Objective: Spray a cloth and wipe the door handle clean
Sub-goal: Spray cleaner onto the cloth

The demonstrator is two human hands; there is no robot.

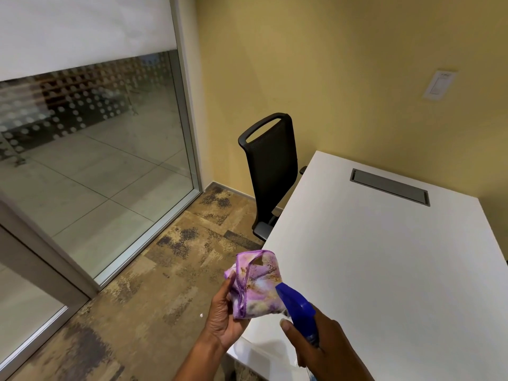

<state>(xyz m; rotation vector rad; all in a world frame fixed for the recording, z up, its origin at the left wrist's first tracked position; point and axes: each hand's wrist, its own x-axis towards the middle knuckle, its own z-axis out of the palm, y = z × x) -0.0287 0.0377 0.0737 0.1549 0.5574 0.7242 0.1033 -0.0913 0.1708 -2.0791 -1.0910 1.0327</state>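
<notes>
**Two hands, one cloth, one sprayer at the desk corner**

Two bare hands meet above the near corner of a white desk [384, 270]. The left hand [224, 317] holds a bunched cloth [255, 284], thumb and fingers closed on its lower left folds. The cloth is soft, thin fabric, purple and lilac with tan and white blotches and a stitched purple hem; it stands roughly upright in the grip, its long axis running from the palm up and slightly right, its open face turned toward the sprayer.

The right hand [324, 345] is wrapped around a blue plastic sprayer [298, 306]. Its head runs diagonally, the nozzle pointing up and left and touching or almost touching the cloth's lower right edge. A fingertip lies in front of the head near the trigger; whether the trigger is pressed cannot be told. The bottle below the head is mostly hidden by the hand.

The desk top is smooth and matte, with a grey rectangular metal flap [390, 187] set into its far side. A black mesh-backed chair [270, 171] with a loop-shaped top stands at the desk's left edge, against a yellow wall [330, 64] that carries a white switch plate [439, 85]. The floor is mottled brown and tan carpet [154, 284]. To the left is a glass partition [96, 149] in a grey metal frame, with a band of frosted dots and a white blind [82, 26] drawn partway down.
</notes>
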